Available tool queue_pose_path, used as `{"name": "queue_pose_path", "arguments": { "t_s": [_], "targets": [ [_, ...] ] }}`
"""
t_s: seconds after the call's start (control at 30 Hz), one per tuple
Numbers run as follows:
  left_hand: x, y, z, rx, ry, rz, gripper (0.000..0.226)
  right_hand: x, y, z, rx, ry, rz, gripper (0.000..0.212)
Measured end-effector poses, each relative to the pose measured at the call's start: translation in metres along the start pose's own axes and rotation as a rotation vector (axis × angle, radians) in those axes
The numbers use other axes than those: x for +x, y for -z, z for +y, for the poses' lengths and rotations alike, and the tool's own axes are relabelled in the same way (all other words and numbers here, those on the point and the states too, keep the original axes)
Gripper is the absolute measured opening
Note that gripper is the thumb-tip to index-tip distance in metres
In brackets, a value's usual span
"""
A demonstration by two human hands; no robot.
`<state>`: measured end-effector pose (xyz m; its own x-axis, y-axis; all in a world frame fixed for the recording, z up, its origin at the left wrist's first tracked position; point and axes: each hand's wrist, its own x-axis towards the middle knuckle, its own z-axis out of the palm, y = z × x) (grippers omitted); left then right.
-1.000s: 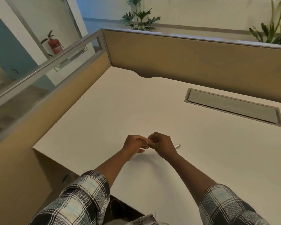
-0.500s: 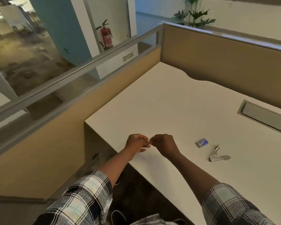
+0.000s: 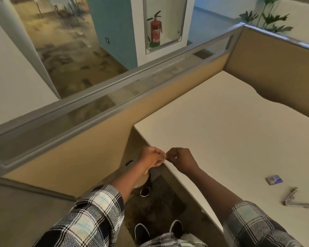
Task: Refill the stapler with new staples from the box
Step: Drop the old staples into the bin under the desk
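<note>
At 6 o'clock, nearest of all, two shoes [image 3: 159,229] stand on the floor; a checked sleeve [image 3: 89,216] comes in at 7 o'clock and another at 5 o'clock. Just above the middle bottom the two hands meet over the near corner of the desk [image 3: 230,122]; the left hand [image 3: 151,157] has its fingers curled in and pinched at the tips, and the right hand [image 3: 183,158] is pinched the same way, tip to tip with the left; something tiny seems to sit between the fingertips, but it is too small to tell what it is. Under the left hand, below the desk edge, a round shiny thing shows on the floor.

At 4 o'clock the stapler [image 3: 295,199] lies on the desk, swung open like a V; just beyond it, near but apart, lies the small blue box [image 3: 274,180] of staples; both are well apart from the hands.

Farther out, tan walls [image 3: 275,56] ring the desk; at 12 o'clock a red fire extinguisher [image 3: 156,31] stands behind glass; at 1 o'clock green plants [image 3: 268,16] rise behind the wall.
</note>
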<state>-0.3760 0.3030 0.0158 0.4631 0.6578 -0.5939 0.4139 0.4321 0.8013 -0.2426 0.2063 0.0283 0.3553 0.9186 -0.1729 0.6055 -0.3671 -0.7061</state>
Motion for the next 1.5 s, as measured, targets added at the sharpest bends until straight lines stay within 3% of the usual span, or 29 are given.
{"name": "queue_pose_path", "arguments": {
  "t_s": [0.43, 0.6, 0.93, 1.2, 1.5],
  "targets": [
    [0.013, 0.024, 0.013, -0.081, 0.062, 0.292, 0.012, 0.070, -0.010, -0.017, -0.111, 0.305, -0.235, 0.015],
    [0.013, 0.031, 0.009, -0.065, 0.082, 0.375, 0.013, 0.080, -0.020, -0.017, -0.150, 0.332, -0.290, 0.021],
    [0.016, 0.056, -0.010, 0.114, 0.089, 0.464, 0.012, 0.117, -0.039, 0.033, -0.546, 0.312, -0.158, 0.054],
    [0.044, 0.081, -0.034, 0.194, 0.140, 0.506, 0.025, 0.146, -0.063, 0.045, -0.643, 0.286, -0.125, 0.064],
    [0.064, 0.094, -0.065, 0.196, 0.210, 0.496, 0.021, 0.150, -0.069, 0.054, -0.667, 0.274, -0.093, 0.065]
  ]
}}
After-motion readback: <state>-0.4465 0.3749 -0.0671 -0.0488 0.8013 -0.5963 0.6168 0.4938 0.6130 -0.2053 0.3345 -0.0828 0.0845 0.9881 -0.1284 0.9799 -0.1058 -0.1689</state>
